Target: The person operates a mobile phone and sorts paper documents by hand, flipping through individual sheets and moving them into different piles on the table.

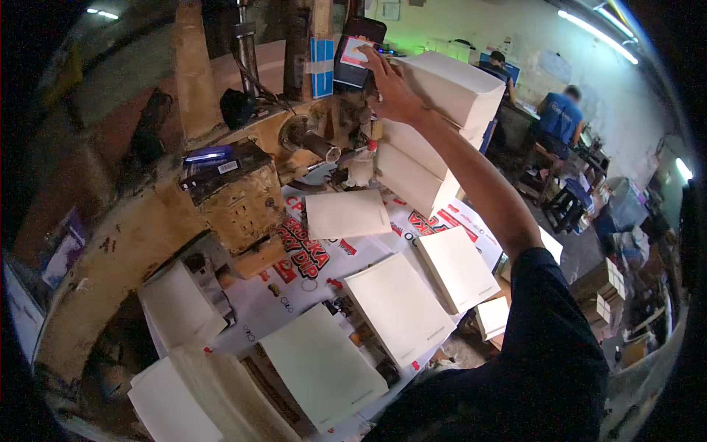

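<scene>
My right hand (401, 96) reaches up to a dark phone (359, 53) that stands upright against the machine. A stretched fingertip is at its lit screen, apparently touching it, and the hand holds nothing. Just beside the hand rises a tall stack of thick cream paper blocks (456, 85). A blue packet (322, 68) is taped to the post left of the phone. My left hand is out of view.
Several paper stacks, among them one in front (324, 365) and one at centre (398, 306), lie on a printed sheet (294, 291). A worn metal block (236, 188) carries a blue stapler-like item (208, 154). Two people (561, 118) sit behind at right.
</scene>
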The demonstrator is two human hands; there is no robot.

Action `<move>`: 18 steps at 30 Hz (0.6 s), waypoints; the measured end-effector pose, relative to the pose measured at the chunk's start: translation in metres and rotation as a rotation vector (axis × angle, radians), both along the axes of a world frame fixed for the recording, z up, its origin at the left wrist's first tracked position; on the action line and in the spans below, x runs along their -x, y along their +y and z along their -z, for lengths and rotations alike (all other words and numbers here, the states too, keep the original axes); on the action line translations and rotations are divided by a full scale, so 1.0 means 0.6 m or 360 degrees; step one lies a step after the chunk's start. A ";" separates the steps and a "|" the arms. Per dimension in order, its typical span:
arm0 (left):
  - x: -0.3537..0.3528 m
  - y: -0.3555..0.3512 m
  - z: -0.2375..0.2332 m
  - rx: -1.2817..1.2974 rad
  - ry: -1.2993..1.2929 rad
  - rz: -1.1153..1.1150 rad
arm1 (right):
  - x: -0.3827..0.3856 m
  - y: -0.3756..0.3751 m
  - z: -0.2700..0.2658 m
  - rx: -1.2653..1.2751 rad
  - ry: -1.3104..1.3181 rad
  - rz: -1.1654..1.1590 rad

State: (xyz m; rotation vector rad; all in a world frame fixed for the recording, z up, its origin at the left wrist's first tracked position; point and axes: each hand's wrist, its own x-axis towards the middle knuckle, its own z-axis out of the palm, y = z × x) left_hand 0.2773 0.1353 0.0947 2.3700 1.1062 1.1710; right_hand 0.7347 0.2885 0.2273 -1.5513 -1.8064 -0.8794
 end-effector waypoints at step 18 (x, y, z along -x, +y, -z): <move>-0.001 -0.014 0.008 0.0046 0.0045 -0.0015 | 0.028 -0.256 0.020 -0.0093 0.0595 -0.0235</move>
